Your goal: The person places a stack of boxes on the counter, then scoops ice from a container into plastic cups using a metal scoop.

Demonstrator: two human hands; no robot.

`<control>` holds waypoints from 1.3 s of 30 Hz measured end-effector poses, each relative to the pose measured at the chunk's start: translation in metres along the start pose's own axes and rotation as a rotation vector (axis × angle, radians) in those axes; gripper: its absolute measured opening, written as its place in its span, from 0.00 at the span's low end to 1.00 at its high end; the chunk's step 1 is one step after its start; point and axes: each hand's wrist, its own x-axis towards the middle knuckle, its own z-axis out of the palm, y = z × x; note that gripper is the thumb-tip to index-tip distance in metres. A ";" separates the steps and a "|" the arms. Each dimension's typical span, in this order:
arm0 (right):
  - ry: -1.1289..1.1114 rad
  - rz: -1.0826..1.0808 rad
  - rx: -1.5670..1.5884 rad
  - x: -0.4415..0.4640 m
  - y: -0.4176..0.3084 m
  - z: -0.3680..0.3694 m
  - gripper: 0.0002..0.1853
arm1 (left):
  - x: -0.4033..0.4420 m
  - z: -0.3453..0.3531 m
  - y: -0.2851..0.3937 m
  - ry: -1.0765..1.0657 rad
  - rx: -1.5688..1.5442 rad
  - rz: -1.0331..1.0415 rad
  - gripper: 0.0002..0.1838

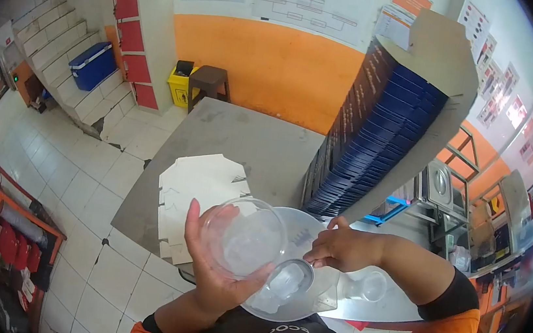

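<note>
My left hand (214, 278) is wrapped round the side of a clear round plastic bowl (275, 233), tilted, with whitish translucent contents (251, 244) in it. My right hand (344, 246) grips a small round metal scoop (311, 278) by its handle end. Whitish, glassy pieces (279, 289) fill the scoop; their kind cannot be told. Both the bowl and the scoop are over a large translucent white tub (304, 227), whose far rim shows between my hands. The bowl and scoop are close together at their edges.
A tall stack of folded dark blue cardboard boxes (375, 133) rises from the grey table (244, 131) at right. Flat white cardboard (196, 181) lies to the left. Clear plastic containers (371, 286) stand right of the tub. Beyond the table are a brown stool (210, 81) and yellow bin (180, 84).
</note>
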 end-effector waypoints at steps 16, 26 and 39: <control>0.266 -0.020 0.019 -0.102 -0.026 -0.089 0.10 | -0.003 0.014 0.002 -0.230 0.164 -0.030 0.63; 0.272 0.394 -0.713 -0.098 -0.143 -0.114 0.07 | -0.011 0.025 -0.004 -0.411 -0.212 -0.157 0.67; 0.615 0.390 -0.460 -0.074 -0.115 -0.101 0.09 | -0.001 -0.115 0.019 0.032 0.047 -0.025 0.63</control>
